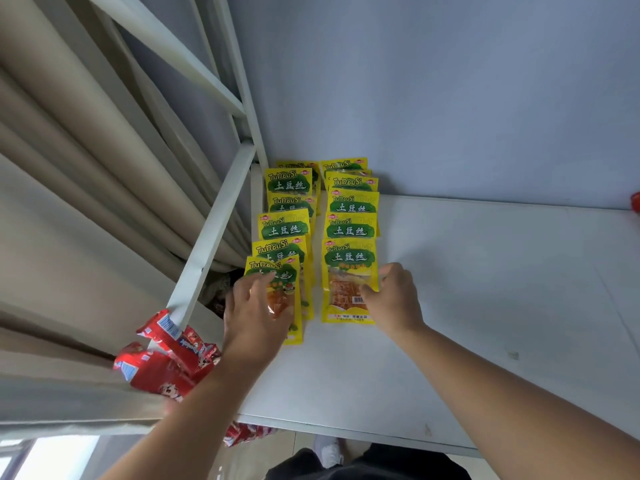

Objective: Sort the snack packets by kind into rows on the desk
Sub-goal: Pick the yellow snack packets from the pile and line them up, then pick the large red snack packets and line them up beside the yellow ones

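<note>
A heap of red packets (162, 362) lies at the worktop's (485, 306) left edge, just left of the left hand (256, 313) and closer to the person, so that hand is nearer to them. It rests with spread fingers on the left front packet (289, 273). The right hand (394, 299) appears to pinch the right front packet (348, 265) by its right edge. The left row (285, 228) and right row (351, 230) run lengthwise away from the person.
</note>
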